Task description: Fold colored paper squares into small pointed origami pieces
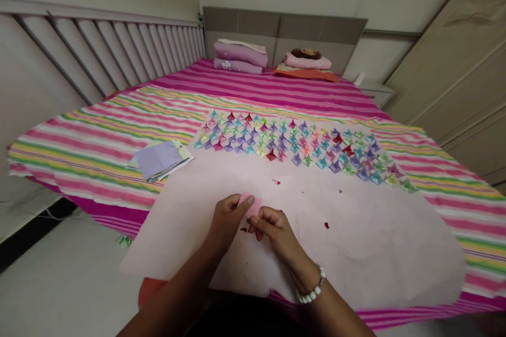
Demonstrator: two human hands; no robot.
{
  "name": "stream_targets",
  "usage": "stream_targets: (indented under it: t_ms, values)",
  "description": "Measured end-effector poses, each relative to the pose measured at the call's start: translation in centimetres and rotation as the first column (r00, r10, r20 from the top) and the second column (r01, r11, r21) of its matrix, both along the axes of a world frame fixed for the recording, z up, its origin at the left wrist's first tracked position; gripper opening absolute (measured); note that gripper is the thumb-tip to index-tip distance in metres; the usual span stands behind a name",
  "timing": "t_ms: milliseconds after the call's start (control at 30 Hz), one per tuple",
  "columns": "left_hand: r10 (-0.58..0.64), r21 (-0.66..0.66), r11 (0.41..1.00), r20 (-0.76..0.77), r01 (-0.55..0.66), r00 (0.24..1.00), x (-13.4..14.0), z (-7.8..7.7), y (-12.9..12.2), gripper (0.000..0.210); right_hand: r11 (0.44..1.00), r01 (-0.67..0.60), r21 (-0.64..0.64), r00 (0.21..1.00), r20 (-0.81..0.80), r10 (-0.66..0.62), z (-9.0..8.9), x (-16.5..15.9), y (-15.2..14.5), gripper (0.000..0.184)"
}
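Observation:
Between my two hands is a small pink piece of paper (252, 201), held just above a large pale sheet (367, 237). My left hand (229, 214) pinches its left side, thumb on top. My right hand (272, 225) has fingers closed at the paper's lower right edge, and a bracelet of white beads (315, 289) circles that wrist. Across the far part of the sheet stand rows of small folded paper pieces (282, 142) in many colours. Left of them lies a stack of square papers (160, 159), a lavender one on top.
Dark red scraps (326, 225) are scattered on the sheet. The sheet lies on a bed with a striped cover (106, 142). Folded bedding (240, 57) rests by the headboard (256, 26). A white railing (118, 52) runs along the left; a green folded piece (124, 241) is on the floor.

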State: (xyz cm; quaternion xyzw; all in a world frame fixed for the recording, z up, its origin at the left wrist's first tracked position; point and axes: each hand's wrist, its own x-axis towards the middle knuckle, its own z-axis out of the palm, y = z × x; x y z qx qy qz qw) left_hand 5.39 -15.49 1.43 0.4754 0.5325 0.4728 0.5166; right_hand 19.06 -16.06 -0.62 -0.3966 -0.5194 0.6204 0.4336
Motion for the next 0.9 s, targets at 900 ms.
stream_targets:
  t_ms: [900]
  values:
    - [-0.180,0.054,0.983,0.155,0.173,0.971,-0.7,-0.4,-0.5,0.021,0.996,0.091,0.014,0.995,-0.032,-0.091,-0.4,0.2,-0.2,0.029]
